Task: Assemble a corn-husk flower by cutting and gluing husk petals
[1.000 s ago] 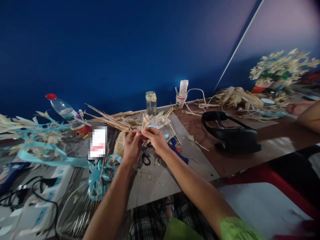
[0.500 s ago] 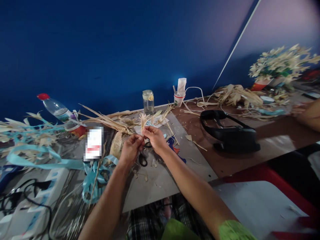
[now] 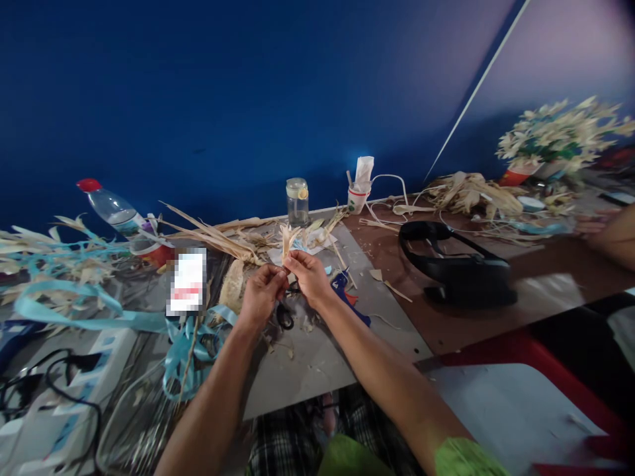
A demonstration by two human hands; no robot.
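Both my hands meet over a grey mat (image 3: pixel 322 357) at the table's middle. My left hand (image 3: pixel 262 294) and my right hand (image 3: pixel 308 274) are closed in a pinch on the same small bundle of dried husk strips (image 3: pixel 286 241), which sticks up between the fingertips. Black-handled scissors (image 3: pixel 284 316) lie on the mat just under my hands. A blue glue gun (image 3: pixel 347 294) rests right of my right wrist.
Light blue ribbon (image 3: pixel 99 317) and dried leaves (image 3: pixel 213 238) litter the left. A plastic bottle (image 3: pixel 112 208), glass jar (image 3: pixel 297 201) and paper cup (image 3: pixel 358 195) stand at the back. A black headset (image 3: pixel 456 268) lies right. Another person's arm (image 3: pixel 610 231) reaches in far right, near husk flowers (image 3: pixel 560 129).
My hands stay together on the husk bundle with only small finger shifts. The view has swayed slightly.
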